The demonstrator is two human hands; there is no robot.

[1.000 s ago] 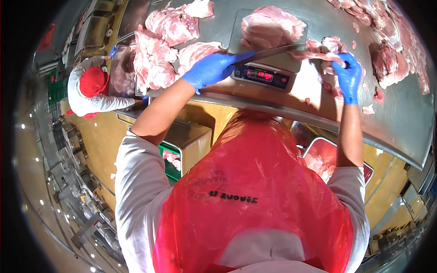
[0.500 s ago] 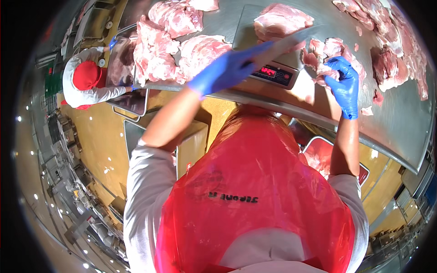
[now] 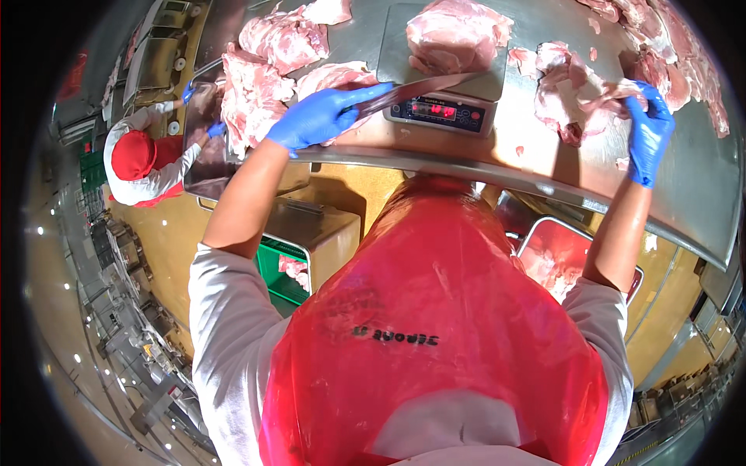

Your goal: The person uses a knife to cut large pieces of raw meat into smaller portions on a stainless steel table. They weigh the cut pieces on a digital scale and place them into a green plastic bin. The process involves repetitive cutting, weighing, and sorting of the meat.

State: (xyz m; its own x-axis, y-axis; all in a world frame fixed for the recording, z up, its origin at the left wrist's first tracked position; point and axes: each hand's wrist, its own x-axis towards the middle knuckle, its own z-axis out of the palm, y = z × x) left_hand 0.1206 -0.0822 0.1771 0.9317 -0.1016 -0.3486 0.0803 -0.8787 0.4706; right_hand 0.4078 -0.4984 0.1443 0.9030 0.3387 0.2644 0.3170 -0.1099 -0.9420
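My left hand [image 3: 315, 120], in a blue glove, is closed around the handle of a long knife [image 3: 426, 88]. The blade points right and passes above the front of a digital scale [image 3: 486, 124] with a lit red display. A large chunk of raw meat [image 3: 458, 35] rests on the scale's plate. To the right, my blue-gloved right hand [image 3: 650, 133] pinches the end of a ragged meat piece [image 3: 571, 97], whose bulk lies on the metal table [image 3: 536, 159].
Several large meat chunks [image 3: 256, 97] lie left of the scale, and more meat [image 3: 691, 62] is heaped at the far right. Below the table edge are a green crate [image 3: 281, 272] and a metal tub [image 3: 548, 248] with meat. A co-worker in a red cap [image 3: 134, 155] stands at left.
My left hand and the knife have moved left and down, off the scale's meat. My right hand has shifted right, stretching the ragged piece's end away from the scale.
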